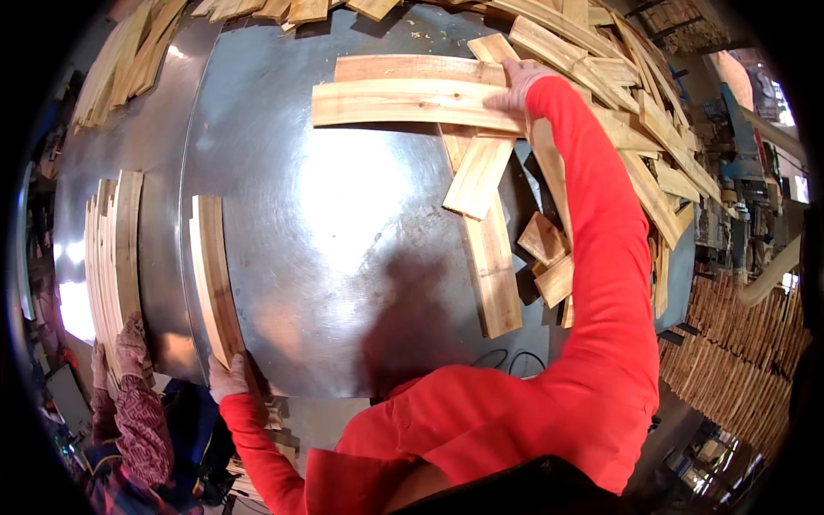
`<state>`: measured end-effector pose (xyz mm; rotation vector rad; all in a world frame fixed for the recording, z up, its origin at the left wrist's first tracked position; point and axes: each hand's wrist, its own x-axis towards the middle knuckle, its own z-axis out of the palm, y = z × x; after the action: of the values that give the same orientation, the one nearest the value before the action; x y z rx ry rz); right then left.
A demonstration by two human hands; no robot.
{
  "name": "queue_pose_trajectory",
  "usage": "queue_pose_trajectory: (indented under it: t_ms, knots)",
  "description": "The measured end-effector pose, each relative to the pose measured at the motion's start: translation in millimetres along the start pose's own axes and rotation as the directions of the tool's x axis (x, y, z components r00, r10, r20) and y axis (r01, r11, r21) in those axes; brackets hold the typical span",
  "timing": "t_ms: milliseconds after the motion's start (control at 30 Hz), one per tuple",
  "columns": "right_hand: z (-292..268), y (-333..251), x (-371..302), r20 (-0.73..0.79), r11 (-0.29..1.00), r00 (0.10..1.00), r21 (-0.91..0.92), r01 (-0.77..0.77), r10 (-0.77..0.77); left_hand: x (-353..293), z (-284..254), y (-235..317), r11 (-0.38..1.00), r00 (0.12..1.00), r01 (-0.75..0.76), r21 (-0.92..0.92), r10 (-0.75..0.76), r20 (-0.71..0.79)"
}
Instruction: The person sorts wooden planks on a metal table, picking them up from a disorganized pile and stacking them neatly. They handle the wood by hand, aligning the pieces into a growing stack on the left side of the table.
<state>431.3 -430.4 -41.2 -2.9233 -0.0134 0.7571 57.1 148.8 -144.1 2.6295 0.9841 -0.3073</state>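
My right hand (518, 85), at the end of a red sleeve, is closed on the right end of a pale wooden board (395, 103) at the far side of the table. A second board (403, 69) lies just behind that one, partly covered by it. Shorter boards (481, 176) lie crossed beneath and in front of them. At the lower left my left hand (229, 378) is wrapped round the near end of another long board (215, 266), which points away from me on the metal. Its near tip is partly hidden by the hand.
Loose boards (661, 129) heap up along the right of the metal table (283, 257), and more lie along the far edge. At the left, a co-worker's hands (130, 343) hold a row of upright boards (107, 257). Stacked wood (730, 343) stands beyond the right edge.
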Motion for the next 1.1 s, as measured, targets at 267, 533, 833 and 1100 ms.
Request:
queue_pose_trajectory:
  t_ms: [267,533,833,1100]
  knots:
    - [143.7,62.3,-81.3,0.09,0.998,0.996,-0.058,-0.015,0.021,-65.8,70.1,168.6,0.571,0.941,-0.136,-0.81,0.331,0.075]
    - [223.1,-18.1,-204.8,0.075,0.905,0.995,0.415,-0.091,0.065,-156.1,192.6,285.1,0.795,0.782,-0.027,-0.606,0.394,0.482]
    - [199.8,21.2,-193.6,-0.154,0.952,0.987,-0.305,0.003,-0.053,-176.1,195.1,269.0,0.786,0.86,0.072,-0.613,0.263,0.438]
    - [195.0,50.9,-204.5,-0.161,0.958,0.955,0.189,-0.217,0.248,-176.3,219.0,263.0,0.542,0.831,0.242,-0.805,0.312,0.46]
